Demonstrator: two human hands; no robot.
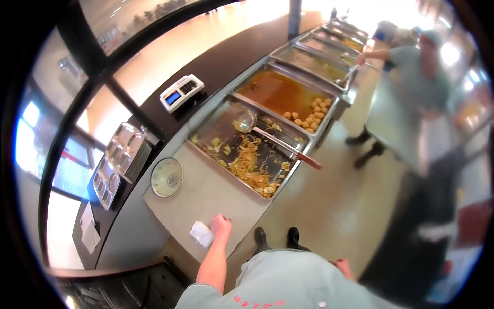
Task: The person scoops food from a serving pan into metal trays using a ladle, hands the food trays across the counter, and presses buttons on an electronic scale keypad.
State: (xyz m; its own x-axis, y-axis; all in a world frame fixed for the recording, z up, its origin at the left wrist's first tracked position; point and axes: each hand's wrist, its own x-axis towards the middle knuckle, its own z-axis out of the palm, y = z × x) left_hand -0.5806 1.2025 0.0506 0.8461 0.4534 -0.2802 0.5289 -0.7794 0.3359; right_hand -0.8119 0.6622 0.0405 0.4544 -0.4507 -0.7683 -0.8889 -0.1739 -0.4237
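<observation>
My left hand is closed in a fist over the pale counter top. A small dark bit shows at its fingers, too small to name. Right beside the hand lies a crumpled white cloth or paper wad; I cannot tell whether they touch. My right hand hangs low at my side, partly hidden by my shirt, its fingers unclear. Ahead of the left hand is a metal tray with noodles and cabbage. A ladle rests across it, its wooden handle sticking out over the near edge.
A patterned bowl stands on the counter. Compartment trays and a digital scale are on the dark ledge. Beyond is a pan of broth with balls, then more pans. A person works farther along, blurred.
</observation>
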